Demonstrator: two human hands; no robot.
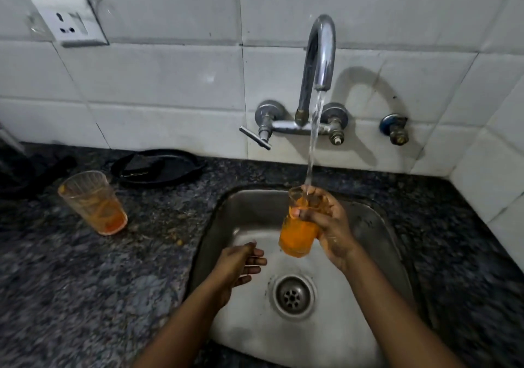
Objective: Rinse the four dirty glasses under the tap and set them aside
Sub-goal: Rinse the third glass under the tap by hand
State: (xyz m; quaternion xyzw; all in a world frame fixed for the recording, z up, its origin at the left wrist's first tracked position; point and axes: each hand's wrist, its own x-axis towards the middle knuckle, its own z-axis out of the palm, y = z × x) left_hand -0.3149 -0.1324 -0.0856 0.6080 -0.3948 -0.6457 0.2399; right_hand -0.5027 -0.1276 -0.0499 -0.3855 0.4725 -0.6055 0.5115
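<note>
Dim indoor light, cool grey cast. Source in front of wall, from left: curved chrome tap (319, 56) throws arched shadow rightward onto white tiled wall (170, 84). Soft sheen on tap spout and on stainless steel sink (249, 226) basin. Dark speckled granite tabletop (71, 282) smeared with blur toward left and right edges. Wide-angle bending: tile lines curve, white wall socket (69, 17) tilted near corner. Forearms at bottom dark, underlit.

Right hand (326, 226) raised, fingers (307, 214) and thumb curled round a glass (297, 234). Left hand (241, 262) lower, palm up, relaxed, holding nothing. Both forearms bare.
</note>
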